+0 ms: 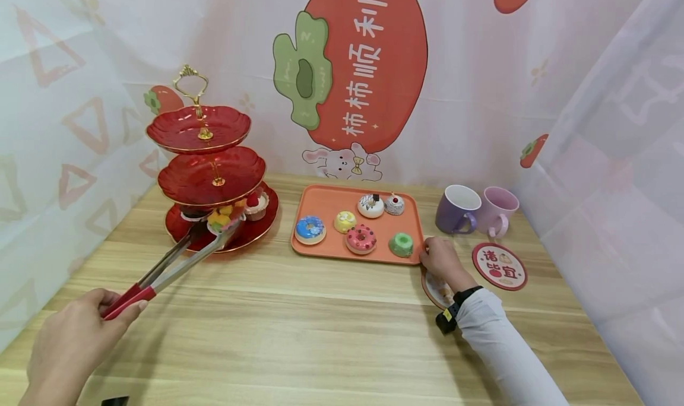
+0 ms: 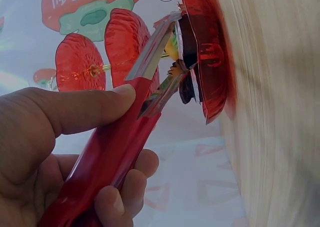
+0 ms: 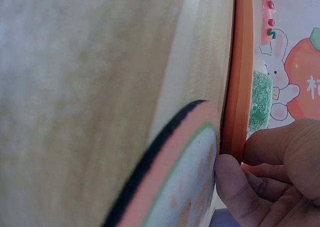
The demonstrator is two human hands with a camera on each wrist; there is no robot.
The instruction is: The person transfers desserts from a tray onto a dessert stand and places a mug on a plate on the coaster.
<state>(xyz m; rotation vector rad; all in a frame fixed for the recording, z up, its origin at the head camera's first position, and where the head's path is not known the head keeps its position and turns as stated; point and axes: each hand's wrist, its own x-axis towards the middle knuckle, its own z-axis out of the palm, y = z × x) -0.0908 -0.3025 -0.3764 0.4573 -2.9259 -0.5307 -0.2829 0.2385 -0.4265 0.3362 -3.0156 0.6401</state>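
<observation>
My left hand grips red-handled metal tongs, thumb along one handle in the left wrist view. The tong tips reach the bottom plate of a red three-tier stand, on either side of a fruit-topped tart. Next to it sits a cupcake with a red berry. My right hand pinches the front right corner of an orange tray, thumb and forefinger at its rim in the right wrist view. On the tray are a blue donut, a pink donut, a green cake and several other sweets.
A round coaster lies partly beneath my right wrist, against the tray corner. Another coaster is to its right. A purple mug and a pink mug stand behind them. Printed cloth hangs around the wooden table.
</observation>
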